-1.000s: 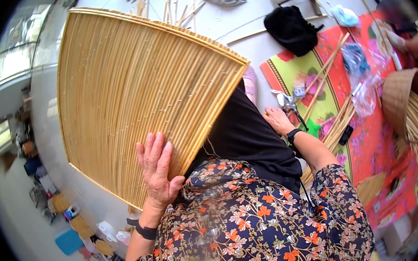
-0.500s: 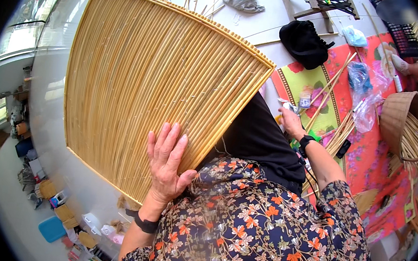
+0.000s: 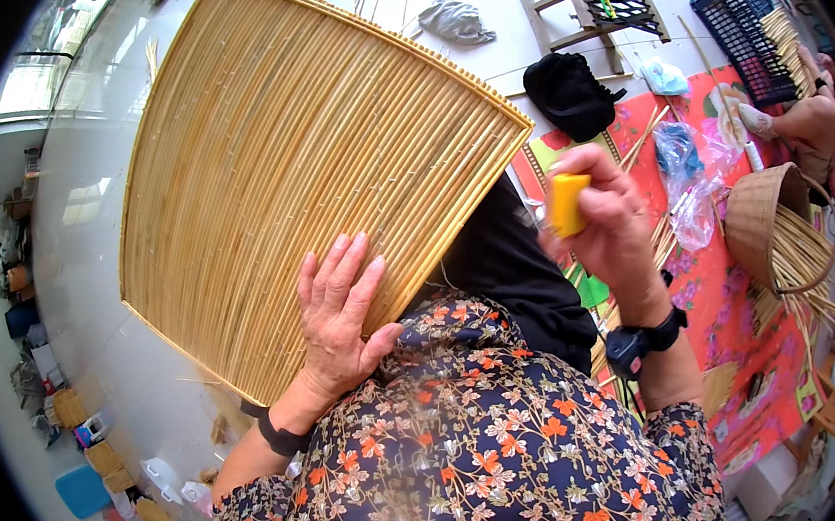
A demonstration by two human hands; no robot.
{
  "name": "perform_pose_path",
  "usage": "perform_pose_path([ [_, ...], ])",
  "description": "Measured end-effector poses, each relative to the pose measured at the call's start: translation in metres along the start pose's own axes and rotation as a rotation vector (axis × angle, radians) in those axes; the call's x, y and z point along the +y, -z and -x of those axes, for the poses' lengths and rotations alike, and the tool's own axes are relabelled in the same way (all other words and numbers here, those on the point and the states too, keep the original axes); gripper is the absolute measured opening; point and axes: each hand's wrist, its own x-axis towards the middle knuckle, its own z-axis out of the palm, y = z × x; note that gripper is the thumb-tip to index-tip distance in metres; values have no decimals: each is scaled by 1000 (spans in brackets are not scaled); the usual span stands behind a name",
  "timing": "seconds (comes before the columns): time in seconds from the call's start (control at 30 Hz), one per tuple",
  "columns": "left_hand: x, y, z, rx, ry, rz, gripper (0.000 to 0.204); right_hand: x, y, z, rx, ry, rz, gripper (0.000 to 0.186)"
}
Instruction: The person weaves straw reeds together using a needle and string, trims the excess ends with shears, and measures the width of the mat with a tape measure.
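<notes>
A large panel of thin, close-set yellow-brown sticks (image 3: 286,167), framed along its edges, leans over my lap. My left hand (image 3: 337,318) lies flat on its near right part, fingers stretched out. Raised just right of the panel, my right hand (image 3: 612,219) is closed round a small yellow block-shaped object (image 3: 569,205). Its exact kind I cannot make out. Black trousers (image 3: 518,260) show between the panel and this hand.
To the right, a red flowered mat (image 3: 692,337) bears loose sticks, plastic bags and a woven basket (image 3: 758,218) of sticks. A black cloth bag (image 3: 569,94) and a wooden stool (image 3: 601,22) are beyond. Another person's foot (image 3: 757,122) is at the far right.
My right hand has risen from the mat beside my leg toward the panel's right edge, now gripping the yellow object. My left hand remains on the panel.
</notes>
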Motion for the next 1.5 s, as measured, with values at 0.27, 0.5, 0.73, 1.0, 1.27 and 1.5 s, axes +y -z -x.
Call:
perform_pose_path([
  [0.27, -14, -14, -33, 118, 104, 377, 58, 63, -10, -27, -109, -151, -78, 29],
  [0.5, -1, -4, -61, 131, 148, 985, 54, 77, -14, -39, -155, -65, 123, 27],
  [0.73, 3, 2, -65, 100, 161, 946, 47, 73, -26, -46, -106, -97, 228, 30],
  [1.0, -6, -8, -63, 74, 489, 1445, 34, 55, -38, -53, -206, -253, 238, 55],
  [1.27, -12, -11, -57, -115, 573, 1854, 41, 69, -24, -64, -331, 84, 566, 43],
  [1.5, -10, -8, -58, -63, 532, 1556, 32, 71, -29, -61, -314, 33, 367, 22],
])
